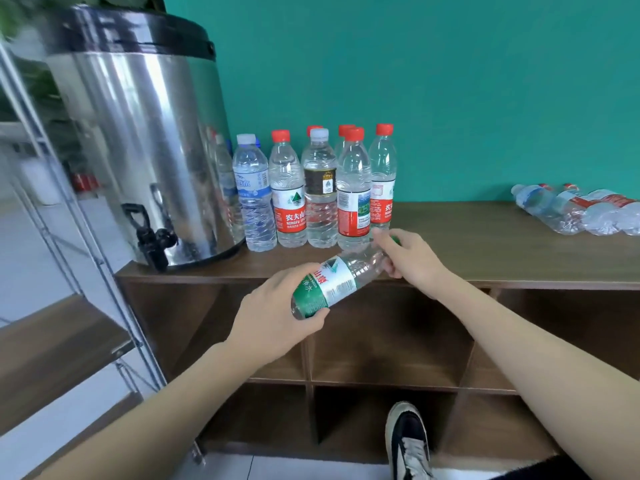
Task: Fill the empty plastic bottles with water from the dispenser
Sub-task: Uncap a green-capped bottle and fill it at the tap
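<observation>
At the far left stands the steel water dispenser (pixel 138 133) on the wooden shelf top (pixel 485 244), its black tap (pixel 149 233) pointing out over the edge. Just right of it is a cluster of upright capped bottles (pixel 318 188) — about 8, some hidden behind others — and those in front look full of water, so that share of the job appears done.

In front of the cluster, the left hand (pixel 277 313) wraps its curled fingers around the lower body of a green-labelled bottle (pixel 332 282), held tilted with its neck up and to the right. The right hand (pixel 405 254) pinches the neck end, fingers curled over the green cap (pixel 396 240); whether the cap is tight or loosened cannot be told. This bottle looks empty and is well apart from the tap — my guess is the cap is being unscrewed before filling.

At the far right, a small heap of bottles lying flat (pixel 578 209) looks empty, at least 3, so several fills seem left.
</observation>
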The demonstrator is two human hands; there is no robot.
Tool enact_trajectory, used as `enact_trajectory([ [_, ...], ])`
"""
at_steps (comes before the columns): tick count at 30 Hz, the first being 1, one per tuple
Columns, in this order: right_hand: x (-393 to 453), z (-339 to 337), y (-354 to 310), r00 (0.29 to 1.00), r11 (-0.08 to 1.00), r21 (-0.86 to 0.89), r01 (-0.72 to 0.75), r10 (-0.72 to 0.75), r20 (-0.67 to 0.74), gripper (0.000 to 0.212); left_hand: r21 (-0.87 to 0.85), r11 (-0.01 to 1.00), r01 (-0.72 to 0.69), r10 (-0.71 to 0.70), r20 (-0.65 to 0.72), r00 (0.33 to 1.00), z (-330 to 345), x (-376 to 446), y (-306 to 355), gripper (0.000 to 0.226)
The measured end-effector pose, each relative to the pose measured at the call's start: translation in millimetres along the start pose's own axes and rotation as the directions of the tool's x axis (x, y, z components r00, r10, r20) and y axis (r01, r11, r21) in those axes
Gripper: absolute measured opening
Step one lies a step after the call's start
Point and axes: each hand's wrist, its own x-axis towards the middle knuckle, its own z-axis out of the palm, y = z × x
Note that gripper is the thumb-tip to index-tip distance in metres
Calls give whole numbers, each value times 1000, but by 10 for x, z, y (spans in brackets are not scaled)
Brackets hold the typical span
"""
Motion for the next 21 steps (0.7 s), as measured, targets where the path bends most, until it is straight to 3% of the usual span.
enact_trajectory([
  [3,-59,384,-197,991,995,5,98,-98,96,47,283,959,28,4,-110,994,-73,-56,-73,80],
  [8,-88,920,-446,941,959,-87,268,-241,236,40,299,933,200,-168,-130,977,-155,-151,-274,84],
  [11,-21,1152,-525,916,894,-232,383,-336,219,50,305,926,224,-146,-257,955,-168,-266,-617,82],
  [14,48,1383,-550,912,888,-233,397,-351,213,55,315,929,196,-62,-389,919,-129,-362,-970,79],
  [18,126,1694,-591,897,879,-219,423,-374,234,49,232,957,174,-69,-401,914,-153,-445,-1254,74],
  [21,204,1857,-704,876,864,-210,458,-400,269,45,-23,985,174,-172,-307,936,-260,-443,-1404,69],
])
